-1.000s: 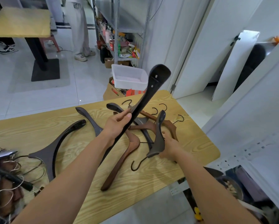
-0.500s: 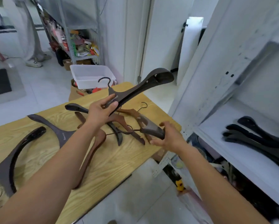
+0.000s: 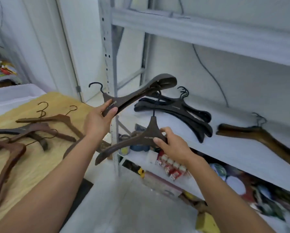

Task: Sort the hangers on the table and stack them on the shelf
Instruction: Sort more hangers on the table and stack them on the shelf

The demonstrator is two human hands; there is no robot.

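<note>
Two hangers up in the air, one in each hand. My left hand (image 3: 97, 120) grips the upper hanger (image 3: 136, 98) at its neck, thumb on the front face and fingers curled behind. It is dark brown and matte, with a thin black wire hook and a broad, scooped shoulder end that tilts up to the right, over the shelf (image 3: 241, 157). My right hand (image 3: 172, 147) pinches the lower hanger (image 3: 124, 147) at its triangular centre, thumb on top. It has the same dark, smooth finish; its visible arm slopes down to the left and its hook points up. Both forearms are stretched out ahead of me, the left one higher.

On the white shelf board, just behind the hangers I hold, lies a stack of black hangers (image 3: 188, 113), glossy and wide-shouldered, hooks bunched together. Further right on the same board rests an amber wooden hanger (image 3: 261, 137) with visible grain. To my left, the pale wood-grain table (image 3: 40, 165) carries several reddish-brown wooden hangers (image 3: 40, 128), slimmer, overlapping one another, with wire hooks. A perforated grey metal post (image 3: 107, 47) stands between table and shelf.
</note>
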